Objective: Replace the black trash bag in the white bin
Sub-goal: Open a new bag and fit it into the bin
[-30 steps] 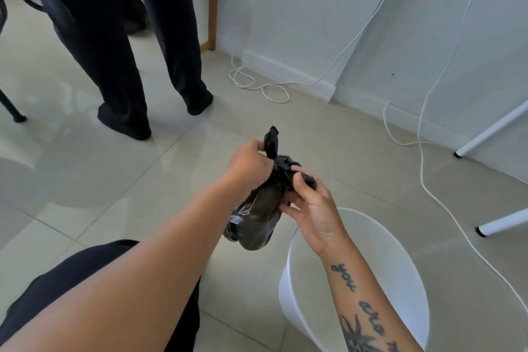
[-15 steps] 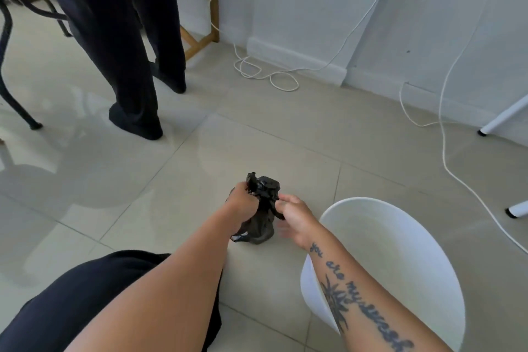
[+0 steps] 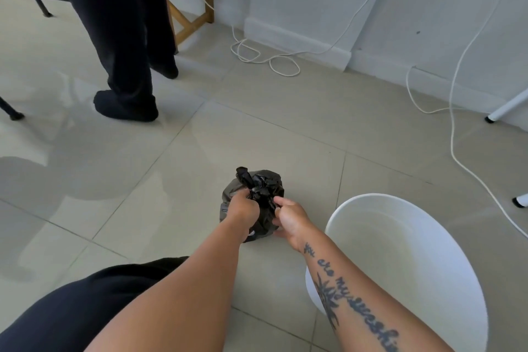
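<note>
While the bag (image 3: 267, 180) sits on the floor (image 3: 171, 180) at frame centre, both your hands are on its neck.

- Left hand (image 3: 243, 208): fingers (image 3: 242, 196) curled round the gathered plastic at the bag's 9 o'clock, just under the knot.
- Right hand (image 3: 291, 216): thumb and forefinger pinching the twisted plastic at 3 o'clock. The lower fingers are hidden behind the bag, so you cannot tell how they lie.
- A loose tail of plastic stands up at 11 o'clock of the knot.

The two opposed grips look like a tie being cinched. With the floor carrying the load, both hands are free for the knot.

The bin (image 3: 371, 198) stands at 4 o'clock of the bag, just beside your right forearm, its mouth facing the camera. No liner shows inside it, so the old bag appears to be out and the task roughly half done. No fresh bag is in view.

A second person's legs (image 3: 123, 37) stand at 11 o'clock, well apart. A white cable (image 3: 285, 68) lies looped by the wall at 12 to 1 o'clock, so mind it if you carry the bag that way.
</note>
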